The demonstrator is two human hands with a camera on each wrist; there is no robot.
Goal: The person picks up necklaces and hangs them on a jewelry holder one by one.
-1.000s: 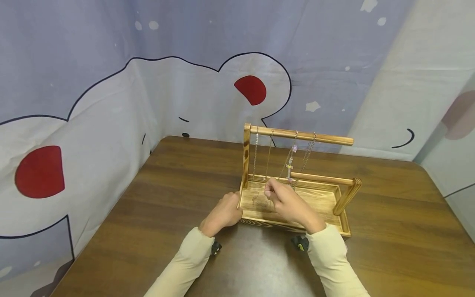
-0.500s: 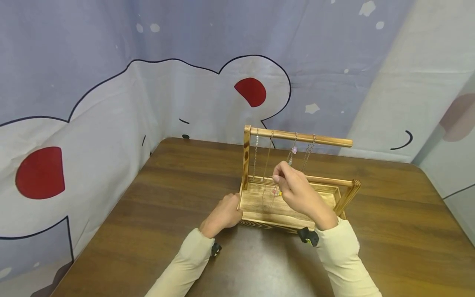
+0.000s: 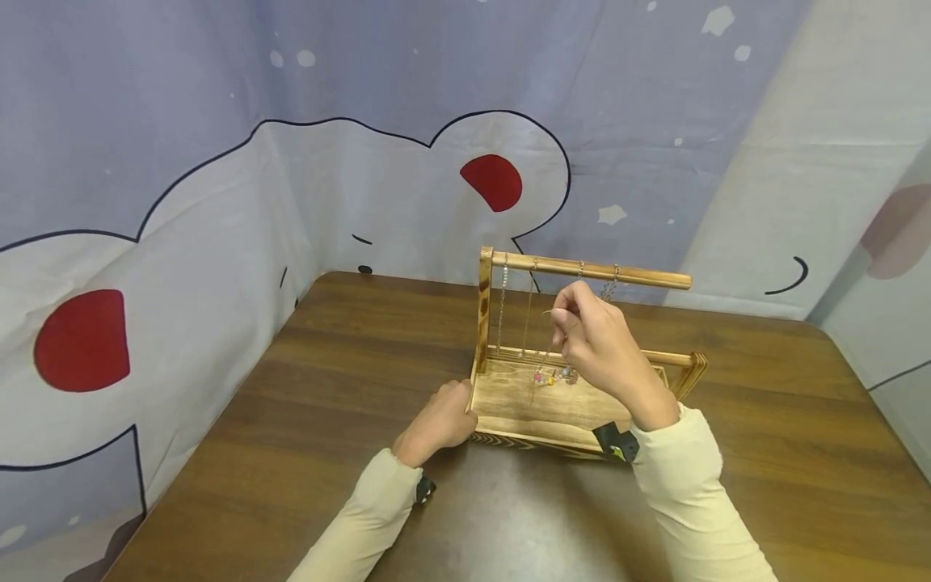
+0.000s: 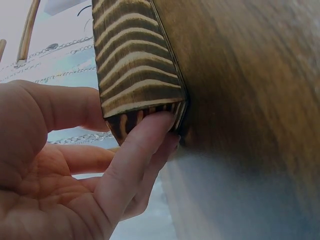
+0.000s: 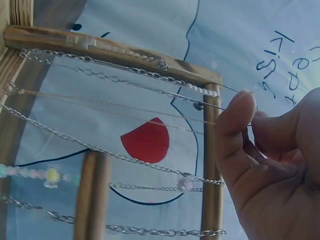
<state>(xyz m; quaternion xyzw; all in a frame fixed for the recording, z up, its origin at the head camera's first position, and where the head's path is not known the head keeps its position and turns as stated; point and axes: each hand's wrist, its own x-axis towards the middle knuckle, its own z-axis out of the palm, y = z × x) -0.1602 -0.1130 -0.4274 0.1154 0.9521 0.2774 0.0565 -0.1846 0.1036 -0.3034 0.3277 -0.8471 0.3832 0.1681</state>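
My right hand (image 3: pixel 600 339) is raised in front of the jewellery stand (image 3: pixel 589 263), pinching a thin necklace (image 5: pixel 200 75) between thumb and fingertips. Below the hand, small pink and yellow beads (image 3: pixel 550 380) dangle over the tray. The fingers hide part of the strand. My left hand (image 3: pixel 440 412) grips the near left corner of the stand's wooden tray (image 3: pixel 509 422); its fingers curl round the striped end (image 4: pixel 142 75) in the left wrist view. Chains (image 3: pixel 502 311) hang from the upper bar, including a silver one with white beads (image 5: pixel 202 90).
A lower bar (image 3: pixel 669 357) runs along the stand's right side, up to a slanted post (image 3: pixel 691 376). The stand rests on a brown wooden table (image 3: pixel 349 356). A printed curtain (image 3: pixel 407 73) closes off the back and sides.
My right hand has risen from inside the tray, moving up and right, lifting the necklace with it; its beads now show hanging. The left hand keeps its grip on the tray corner.
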